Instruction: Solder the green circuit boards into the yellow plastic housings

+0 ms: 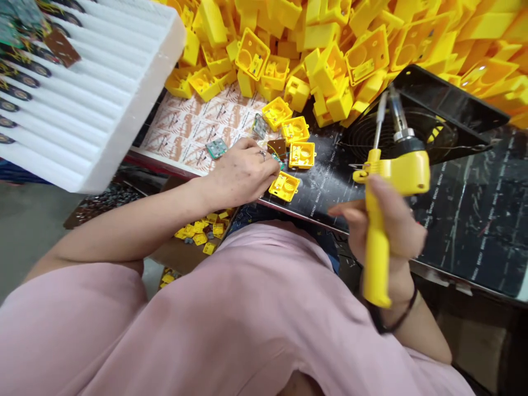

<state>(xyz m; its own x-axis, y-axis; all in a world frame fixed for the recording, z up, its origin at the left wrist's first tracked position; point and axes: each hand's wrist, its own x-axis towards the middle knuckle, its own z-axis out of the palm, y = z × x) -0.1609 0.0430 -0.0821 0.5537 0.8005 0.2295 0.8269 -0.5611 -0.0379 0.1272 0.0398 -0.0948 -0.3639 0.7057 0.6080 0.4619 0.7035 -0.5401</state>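
Note:
My right hand [383, 220] is wrapped round the yellow handle of a soldering gun [402, 171], its metal tip pointing up and away. On the bench, my left hand [251, 170] rests with bent fingers at a small green circuit board [277, 160], mostly hidden by the fingertips; what they grip does not show. A brown board [276, 147] lies just beyond. Small open yellow housings stand in a curved row beside the left hand, the nearest one [284, 186] at the bench edge. Another green board [216, 148] lies left of the hand.
Yellow housings [330, 71] are heaped along the back. A white foam tray [119, 82] with speakers and boards is at upper left. A black fan [412, 121] stands behind the soldering gun. Below the bench edge, a box holds small yellow parts [200, 238].

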